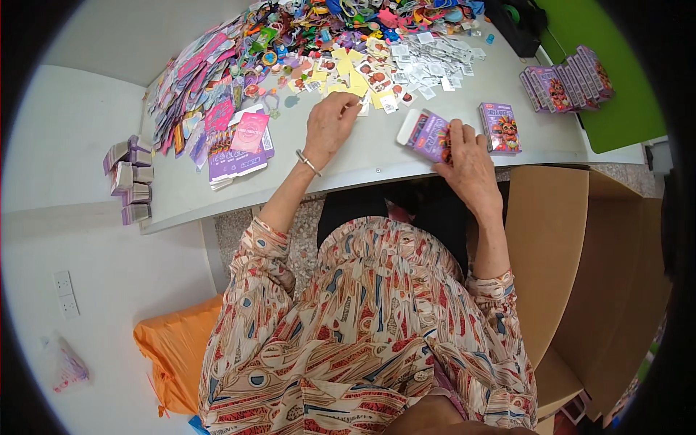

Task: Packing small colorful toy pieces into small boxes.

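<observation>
Right grip: I see it clamped on an open purple box; contents hidden.
Left grip: fingers together, pinching yellow cards on desk.

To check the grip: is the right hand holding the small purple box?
Yes, the right hand grips the purple box on the table.

A purple box with an orange cartoon figure lies on the pale grey surface, yellow cards and pink packets farther left, a green board far right, an orange bag near left, and the blouse patterned cream, red and blue.
</observation>
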